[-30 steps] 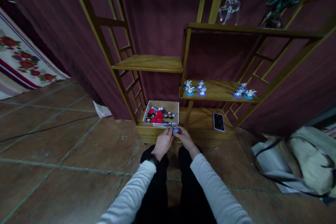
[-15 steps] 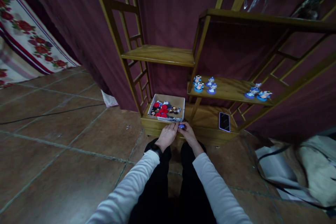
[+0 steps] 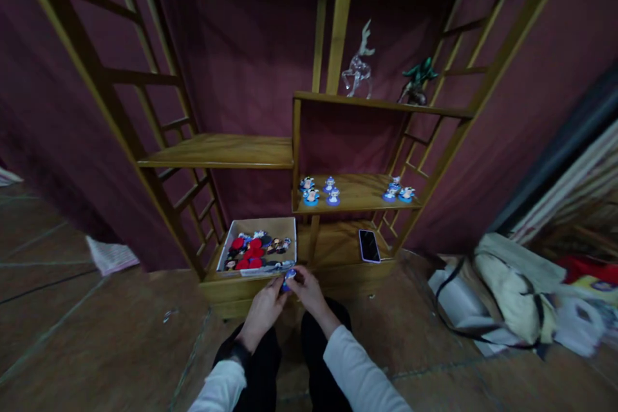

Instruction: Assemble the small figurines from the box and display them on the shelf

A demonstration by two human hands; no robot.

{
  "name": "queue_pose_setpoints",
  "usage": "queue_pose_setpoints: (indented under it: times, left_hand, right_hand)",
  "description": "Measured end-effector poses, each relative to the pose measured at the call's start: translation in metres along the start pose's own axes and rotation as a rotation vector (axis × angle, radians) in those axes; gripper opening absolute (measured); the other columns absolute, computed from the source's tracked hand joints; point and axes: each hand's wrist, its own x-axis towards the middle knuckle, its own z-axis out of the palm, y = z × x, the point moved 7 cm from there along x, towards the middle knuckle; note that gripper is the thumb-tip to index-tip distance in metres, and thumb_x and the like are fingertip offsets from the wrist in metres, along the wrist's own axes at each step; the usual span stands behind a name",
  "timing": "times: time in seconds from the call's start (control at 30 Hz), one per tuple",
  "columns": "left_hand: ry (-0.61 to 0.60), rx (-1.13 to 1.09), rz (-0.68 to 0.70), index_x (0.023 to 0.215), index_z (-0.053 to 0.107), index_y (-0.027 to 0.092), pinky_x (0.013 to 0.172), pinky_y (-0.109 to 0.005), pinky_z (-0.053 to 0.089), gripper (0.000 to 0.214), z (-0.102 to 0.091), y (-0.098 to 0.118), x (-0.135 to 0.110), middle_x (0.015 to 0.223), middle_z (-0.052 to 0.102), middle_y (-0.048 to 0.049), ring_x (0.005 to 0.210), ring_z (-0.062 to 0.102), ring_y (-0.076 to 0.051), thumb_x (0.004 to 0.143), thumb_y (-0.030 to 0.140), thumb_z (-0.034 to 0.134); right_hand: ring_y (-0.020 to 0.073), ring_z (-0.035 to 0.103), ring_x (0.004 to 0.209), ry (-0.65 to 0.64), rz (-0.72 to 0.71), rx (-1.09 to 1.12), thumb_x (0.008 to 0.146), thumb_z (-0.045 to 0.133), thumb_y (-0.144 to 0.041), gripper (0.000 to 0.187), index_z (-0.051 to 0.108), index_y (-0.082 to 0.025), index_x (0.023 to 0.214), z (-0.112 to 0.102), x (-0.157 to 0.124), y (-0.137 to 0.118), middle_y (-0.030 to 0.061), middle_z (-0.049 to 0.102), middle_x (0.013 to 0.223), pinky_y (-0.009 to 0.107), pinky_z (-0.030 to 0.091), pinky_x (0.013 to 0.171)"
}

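Observation:
A small purple figurine (image 3: 288,279) is pinched between my left hand (image 3: 264,306) and my right hand (image 3: 309,291), in front of the lowest shelf. Fingers of both hands close around it from either side. Just behind them stands a white cardboard box (image 3: 295,232) holding a jumble of figurines with red, black and blue parts. On the middle shelf (image 3: 360,192) are several upright figurines: blue-based ones (image 3: 311,197) and purple ones (image 3: 333,196) at the left, and a mixed cluster (image 3: 390,193) at the right.
A phone (image 3: 369,246) lies on the lowest shelf. Above stand a clear deer ornament (image 3: 358,71) and a dark green statuette (image 3: 417,82). The upper left shelf (image 3: 222,150) juts out over the box. Bags (image 3: 506,290) lie on the floor at the right.
My view has swung right and up, showing more of the upper shelves. The purple figurine stays in both hands and now appears turned more upright.

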Motion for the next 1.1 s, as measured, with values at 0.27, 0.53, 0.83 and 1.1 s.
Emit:
queue_pose_setpoints:
  times: [0.27,0.53,0.83,1.1]
  left_hand:
    - [-0.013,-0.208,-0.046,0.113,0.058,0.019,0.093,-0.033,0.041,0.040,0.002,-0.004,0.007,0.111,0.065,-0.0082,0.105,0.059,-0.023,0.075,0.029,0.054]
    - [0.024,-0.484,-0.104,0.116,0.057,0.020,0.075,-0.033,0.051,0.059,0.012,-0.023,0.015,0.084,0.070,-0.0034,0.076,0.066,-0.022,0.064,0.046,0.065]
    - [-0.003,-0.615,-0.129,0.106,0.065,0.018,0.074,-0.036,0.053,0.063,0.019,-0.016,0.025,0.078,0.071,-0.0046,0.074,0.066,-0.024,0.052,0.050,0.073]
    - [-0.012,-0.808,-0.255,0.087,0.069,0.017,0.080,-0.037,0.051,0.055,0.034,-0.027,0.032,0.080,0.072,-0.0047,0.083,0.066,-0.027,0.043,0.049,0.078]
  right_hand:
    - [0.0179,0.062,0.082,0.012,0.026,-0.061,0.070,0.061,-0.025,0.023,0.064,-0.022,0.092,-0.006,0.000,-0.003,0.0011,0.067,0.088,0.031,0.049,0.077]
    - [0.0206,0.060,0.080,0.097,0.115,0.085,0.064,0.067,-0.033,0.025,0.064,-0.023,0.087,-0.042,0.003,-0.016,0.0012,0.065,0.082,0.033,0.049,0.074]
    - [0.0153,0.058,0.069,0.046,0.134,0.128,0.063,0.064,-0.024,0.018,0.065,-0.020,0.080,-0.038,0.007,-0.002,-0.0019,0.062,0.072,0.028,0.047,0.069]
    - [0.0154,0.059,0.069,-0.009,0.162,0.239,0.059,0.071,-0.036,0.027,0.068,-0.019,0.080,-0.027,0.009,0.004,-0.0008,0.065,0.074,0.029,0.046,0.070]
